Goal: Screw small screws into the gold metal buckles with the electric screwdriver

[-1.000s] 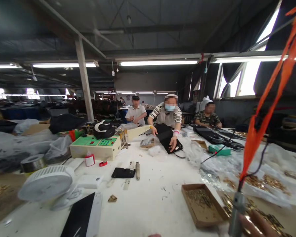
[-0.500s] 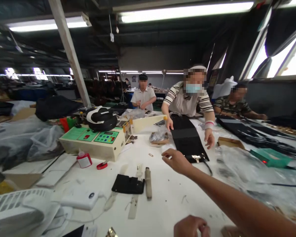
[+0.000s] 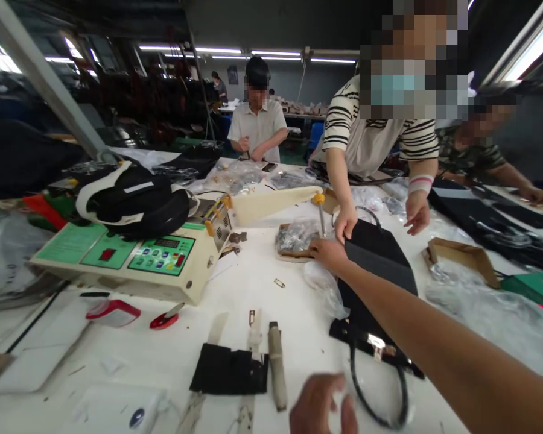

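My right hand [image 3: 328,253] reaches far across the white table [image 3: 262,283], its arm coming in from the lower right. It rests at the edge of a small tray with a plastic bag of metal parts [image 3: 295,239]; its fingers are turned away from me. Beside it lies a black bag [image 3: 377,265] with a metal clasp [image 3: 376,342] and a strap loop. A co-worker in a striped shirt has one hand [image 3: 346,223] on that bag, close to mine. My left hand [image 3: 321,407] hovers blurred at the bottom edge, loosely curled.
A cream machine with a green control panel [image 3: 158,256] stands at the left, with a black and white headset [image 3: 136,202] on it. A black leather piece [image 3: 230,369] and a tool handle [image 3: 276,374] lie near me. A cardboard box [image 3: 461,256] sits at right. Two more people work behind.
I have leaned forward and down over the table. My right hand has stretched further out to the tray of parts. The co-worker's hands have shifted on the black bag.
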`<state>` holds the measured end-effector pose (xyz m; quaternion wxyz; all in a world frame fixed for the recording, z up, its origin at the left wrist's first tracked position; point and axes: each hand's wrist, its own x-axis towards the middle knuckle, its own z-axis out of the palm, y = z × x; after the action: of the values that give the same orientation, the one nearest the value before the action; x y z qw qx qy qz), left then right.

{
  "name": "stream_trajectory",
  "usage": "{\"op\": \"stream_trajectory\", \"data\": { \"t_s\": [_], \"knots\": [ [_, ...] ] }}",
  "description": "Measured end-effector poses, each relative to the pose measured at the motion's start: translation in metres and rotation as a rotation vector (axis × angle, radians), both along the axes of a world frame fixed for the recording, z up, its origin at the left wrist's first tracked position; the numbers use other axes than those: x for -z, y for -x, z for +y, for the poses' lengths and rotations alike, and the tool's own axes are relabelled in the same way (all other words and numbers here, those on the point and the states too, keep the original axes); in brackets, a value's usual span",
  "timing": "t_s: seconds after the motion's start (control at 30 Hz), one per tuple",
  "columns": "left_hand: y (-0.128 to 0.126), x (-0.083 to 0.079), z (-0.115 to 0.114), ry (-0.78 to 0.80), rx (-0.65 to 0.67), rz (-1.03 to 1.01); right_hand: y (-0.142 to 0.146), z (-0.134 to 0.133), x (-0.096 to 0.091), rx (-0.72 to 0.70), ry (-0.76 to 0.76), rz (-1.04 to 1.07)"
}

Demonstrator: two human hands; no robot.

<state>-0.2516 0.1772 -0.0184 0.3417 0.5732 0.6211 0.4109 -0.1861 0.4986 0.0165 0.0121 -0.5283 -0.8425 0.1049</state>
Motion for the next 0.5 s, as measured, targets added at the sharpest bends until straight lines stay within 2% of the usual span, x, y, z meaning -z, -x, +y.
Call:
{"op": "stream_trajectory", "data": {
  "t_s": [0.03,0.1,0.13,0.17,0.27,0.37,0.5],
  "knots": [
    [0.015,-0.008,0.022,-0.035,-0.030,0.033,0.001,0.003,-0.003,-0.009,0.014,-0.015],
    [0.049,-0.023,0.077,-0.197,-0.166,0.235,0.002,0.008,-0.012,-0.025,0.034,-0.043],
    [0.066,-0.028,0.107,-0.248,-0.192,0.347,0.003,0.010,-0.017,-0.034,0.040,-0.055],
    [0.081,-0.032,0.136,-0.275,-0.185,0.466,0.003,0.011,-0.021,-0.045,0.044,-0.065],
    [0.115,-0.032,0.206,-0.275,-0.154,0.544,0.005,0.015,-0.034,-0.096,0.055,-0.080],
    [0.124,-0.019,0.244,-0.285,-0.097,0.571,0.005,0.020,-0.041,-0.146,0.054,-0.077],
    [0.116,-0.003,0.269,-0.299,-0.051,0.571,0.006,0.031,-0.041,-0.195,0.038,-0.047]
  ]
}}
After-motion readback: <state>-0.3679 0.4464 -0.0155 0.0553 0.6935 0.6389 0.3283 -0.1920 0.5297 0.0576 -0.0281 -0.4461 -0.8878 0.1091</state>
